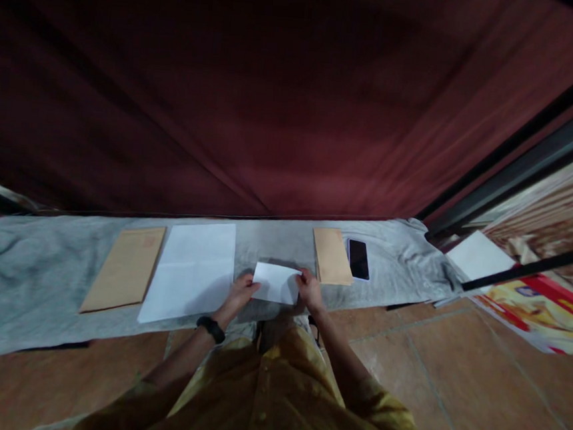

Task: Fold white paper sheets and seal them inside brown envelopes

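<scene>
Left hand [240, 292] pinching left edge of small white sheet [276, 282], right hand [309, 290] pinching its right edge; sheet held between them above grey cloth [402, 265], large white paper [191, 270] just beside left hand, small brown paper [332, 256] and phone [359, 259] beyond the right

The hands [240, 294] partly hide the small white sheet [276, 283]; the poster's [533, 310] lettering is blurred.
</scene>
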`<state>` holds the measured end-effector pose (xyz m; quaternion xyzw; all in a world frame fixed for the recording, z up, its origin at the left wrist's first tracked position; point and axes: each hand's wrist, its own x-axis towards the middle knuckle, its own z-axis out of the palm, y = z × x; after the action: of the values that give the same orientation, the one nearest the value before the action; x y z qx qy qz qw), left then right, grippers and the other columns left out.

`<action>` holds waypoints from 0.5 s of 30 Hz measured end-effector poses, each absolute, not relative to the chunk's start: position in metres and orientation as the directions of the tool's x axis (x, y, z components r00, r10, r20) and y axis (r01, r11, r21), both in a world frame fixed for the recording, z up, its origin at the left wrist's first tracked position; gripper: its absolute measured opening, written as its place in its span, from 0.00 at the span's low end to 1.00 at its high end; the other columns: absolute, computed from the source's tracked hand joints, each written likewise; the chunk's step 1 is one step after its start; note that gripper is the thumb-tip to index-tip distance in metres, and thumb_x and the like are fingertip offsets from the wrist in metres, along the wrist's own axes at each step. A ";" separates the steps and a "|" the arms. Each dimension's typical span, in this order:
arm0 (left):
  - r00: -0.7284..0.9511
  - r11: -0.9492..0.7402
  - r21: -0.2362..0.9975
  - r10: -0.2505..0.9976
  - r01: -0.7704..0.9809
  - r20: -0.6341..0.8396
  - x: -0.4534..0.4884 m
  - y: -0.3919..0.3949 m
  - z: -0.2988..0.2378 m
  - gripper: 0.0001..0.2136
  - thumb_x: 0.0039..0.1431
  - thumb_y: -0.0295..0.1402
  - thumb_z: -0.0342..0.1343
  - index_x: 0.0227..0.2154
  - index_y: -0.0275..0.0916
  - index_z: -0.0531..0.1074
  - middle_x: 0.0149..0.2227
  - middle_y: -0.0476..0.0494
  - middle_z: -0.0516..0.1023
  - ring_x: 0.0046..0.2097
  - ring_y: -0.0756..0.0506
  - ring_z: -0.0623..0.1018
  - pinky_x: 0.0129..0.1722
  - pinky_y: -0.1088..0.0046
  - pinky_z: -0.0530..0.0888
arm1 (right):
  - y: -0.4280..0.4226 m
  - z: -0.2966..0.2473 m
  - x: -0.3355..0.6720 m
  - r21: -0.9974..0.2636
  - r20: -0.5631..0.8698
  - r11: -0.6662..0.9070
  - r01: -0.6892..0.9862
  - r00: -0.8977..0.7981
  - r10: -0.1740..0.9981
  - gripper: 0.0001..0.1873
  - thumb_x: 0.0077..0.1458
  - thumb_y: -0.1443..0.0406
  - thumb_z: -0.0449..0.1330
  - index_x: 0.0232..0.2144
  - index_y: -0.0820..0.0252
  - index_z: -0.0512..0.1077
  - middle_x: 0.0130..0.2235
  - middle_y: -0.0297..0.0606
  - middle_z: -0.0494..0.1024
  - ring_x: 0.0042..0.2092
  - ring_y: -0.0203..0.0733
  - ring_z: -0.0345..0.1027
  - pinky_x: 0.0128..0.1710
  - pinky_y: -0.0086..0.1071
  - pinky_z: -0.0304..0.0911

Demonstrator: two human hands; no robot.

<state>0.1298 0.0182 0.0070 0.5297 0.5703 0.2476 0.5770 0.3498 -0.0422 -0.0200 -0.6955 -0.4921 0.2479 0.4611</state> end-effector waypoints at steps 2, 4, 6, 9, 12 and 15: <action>0.209 0.331 0.880 0.886 0.340 -0.414 0.130 0.020 0.004 0.11 0.48 0.40 0.62 0.28 0.39 0.70 0.25 0.51 0.76 0.25 0.48 0.76 0.21 0.77 0.67 | -0.050 -0.025 0.344 -0.827 0.215 -0.056 0.560 0.406 0.888 0.19 0.62 0.61 0.50 0.51 0.59 0.73 0.41 0.44 0.80 0.41 0.45 0.75 0.42 0.37 0.72; 0.200 0.334 0.874 0.885 0.354 -0.420 0.131 0.023 0.003 0.10 0.50 0.39 0.61 0.29 0.39 0.69 0.24 0.52 0.75 0.22 0.50 0.74 0.19 0.78 0.66 | -0.058 -0.031 0.337 -0.693 0.358 -0.007 0.721 0.353 0.864 0.24 0.64 0.64 0.48 0.60 0.62 0.67 0.55 0.52 0.74 0.55 0.49 0.70 0.54 0.44 0.68; 0.192 0.325 0.873 0.891 0.363 -0.411 0.134 0.026 0.002 0.09 0.52 0.38 0.60 0.29 0.39 0.69 0.25 0.53 0.75 0.21 0.51 0.73 0.19 0.78 0.65 | -0.067 -0.037 0.328 -0.533 0.424 0.068 0.843 0.197 0.884 0.26 0.66 0.65 0.48 0.64 0.64 0.63 0.63 0.54 0.67 0.64 0.51 0.61 0.60 0.47 0.63; 0.176 0.301 0.878 0.906 0.371 -0.385 0.136 0.028 0.001 0.08 0.53 0.38 0.58 0.30 0.39 0.69 0.26 0.52 0.75 0.22 0.51 0.74 0.20 0.78 0.66 | -0.075 -0.046 0.315 -0.366 0.390 0.201 0.909 -0.047 0.920 0.27 0.66 0.63 0.52 0.66 0.57 0.61 0.65 0.47 0.67 0.66 0.49 0.59 0.65 0.48 0.57; 0.158 0.290 0.880 0.916 0.376 -0.369 0.138 0.029 -0.002 0.09 0.54 0.39 0.58 0.31 0.38 0.69 0.27 0.51 0.76 0.21 0.50 0.75 0.20 0.76 0.67 | -0.078 -0.050 0.309 -0.305 0.343 0.227 0.925 -0.116 0.932 0.27 0.66 0.61 0.56 0.66 0.52 0.62 0.65 0.44 0.68 0.65 0.49 0.61 0.67 0.50 0.53; 0.134 0.285 0.879 0.924 0.383 -0.358 0.138 0.030 -0.005 0.12 0.55 0.42 0.58 0.32 0.39 0.68 0.26 0.51 0.76 0.20 0.50 0.74 0.19 0.76 0.66 | -0.080 -0.049 0.310 -0.290 0.327 0.224 0.930 -0.124 0.937 0.28 0.66 0.60 0.57 0.66 0.51 0.62 0.66 0.44 0.66 0.66 0.50 0.60 0.66 0.50 0.54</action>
<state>0.1379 0.0297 -0.0051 0.5397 0.6054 0.2574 0.5252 0.3100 -0.0797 -0.0485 -0.6228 -0.7495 0.0076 0.2241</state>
